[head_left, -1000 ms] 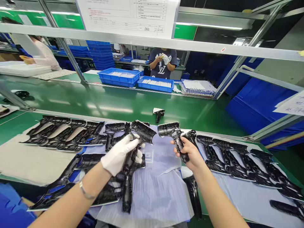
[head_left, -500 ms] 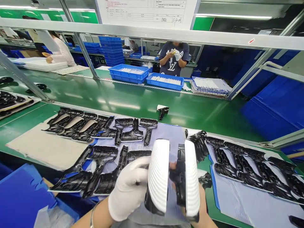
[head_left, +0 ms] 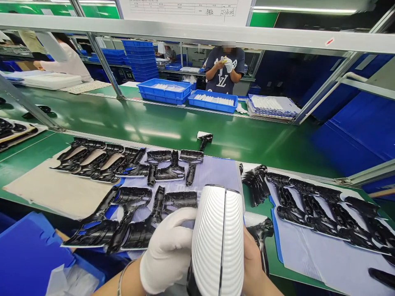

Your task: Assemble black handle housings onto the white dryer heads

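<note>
Close under the camera I hold two ribbed white and black housing halves [head_left: 217, 242] pressed together along a dark middle seam. My left hand [head_left: 168, 250], in a white glove, grips the left half. My bare right hand [head_left: 251, 265] wraps the right half from the side. Several loose black housing halves [head_left: 138, 213] lie on a pale sheet just beyond my left hand. A row of similar black halves [head_left: 311, 203] lies on a sheet to the right.
A green conveyor belt [head_left: 148, 123] runs across, with one small black and white part [head_left: 204, 139] on it. Blue trays [head_left: 212, 100] stand on the far side, where a person [head_left: 222, 70] handles something. Another person [head_left: 66, 59] works at far left. A blue bin [head_left: 27, 255] sits at lower left.
The two halves were apart a second ago, held side by side half a second ago, and are now closed together. My hands have come nearer the camera.
</note>
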Available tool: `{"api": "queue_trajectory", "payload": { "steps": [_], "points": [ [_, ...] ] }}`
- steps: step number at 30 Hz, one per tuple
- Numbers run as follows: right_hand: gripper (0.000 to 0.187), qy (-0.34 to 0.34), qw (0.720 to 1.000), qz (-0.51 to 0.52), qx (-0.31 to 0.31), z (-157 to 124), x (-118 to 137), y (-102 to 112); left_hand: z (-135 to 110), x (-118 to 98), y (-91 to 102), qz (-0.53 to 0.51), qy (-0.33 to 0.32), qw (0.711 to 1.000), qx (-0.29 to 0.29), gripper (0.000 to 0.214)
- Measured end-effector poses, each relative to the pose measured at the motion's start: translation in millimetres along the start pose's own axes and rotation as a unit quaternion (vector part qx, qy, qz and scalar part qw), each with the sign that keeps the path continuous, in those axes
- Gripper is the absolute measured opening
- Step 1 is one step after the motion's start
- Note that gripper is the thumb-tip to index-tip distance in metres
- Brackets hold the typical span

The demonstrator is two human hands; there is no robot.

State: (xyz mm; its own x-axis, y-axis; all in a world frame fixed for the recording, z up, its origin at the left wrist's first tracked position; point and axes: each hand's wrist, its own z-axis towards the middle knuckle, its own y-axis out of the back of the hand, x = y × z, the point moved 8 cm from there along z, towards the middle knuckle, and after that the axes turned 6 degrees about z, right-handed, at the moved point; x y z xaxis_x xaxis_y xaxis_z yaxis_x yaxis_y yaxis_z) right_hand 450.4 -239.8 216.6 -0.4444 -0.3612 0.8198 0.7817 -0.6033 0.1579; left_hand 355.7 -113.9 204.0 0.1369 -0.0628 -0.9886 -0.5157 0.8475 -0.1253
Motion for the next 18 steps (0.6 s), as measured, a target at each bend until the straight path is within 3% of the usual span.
{"api": "queue_trajectory", "payload": {
  "steps": [4, 9, 11, 15, 18],
  "points": [
    [0.047, -0.007, 1.000, 0.017, 0.019, 4, 3, -2, 0, 9, 0.6, -0.055, 0.068, 0.996, -0.018, 0.023],
    [0.047, -0.019, 0.999, 0.007, 0.031, 7, 8, -1, 0, 7, -3.9, -0.068, 0.084, 0.994, -0.011, 0.030],
    [0.045, -0.019, 0.999, 0.011, 0.031, 7, 9, -2, 2, -1, -6.1, -0.020, 0.038, 0.999, -0.001, 0.026],
    [0.028, -0.018, 0.999, 0.027, 0.034, 8, 8, -7, 1, -25, -9.3, 0.082, -0.123, 0.989, -0.005, 0.002],
    [0.023, -0.005, 0.999, 0.020, 0.044, 7, 11, -9, -1, -34, -6.5, 0.101, -0.184, 0.978, -0.009, 0.017]
  ]
}}
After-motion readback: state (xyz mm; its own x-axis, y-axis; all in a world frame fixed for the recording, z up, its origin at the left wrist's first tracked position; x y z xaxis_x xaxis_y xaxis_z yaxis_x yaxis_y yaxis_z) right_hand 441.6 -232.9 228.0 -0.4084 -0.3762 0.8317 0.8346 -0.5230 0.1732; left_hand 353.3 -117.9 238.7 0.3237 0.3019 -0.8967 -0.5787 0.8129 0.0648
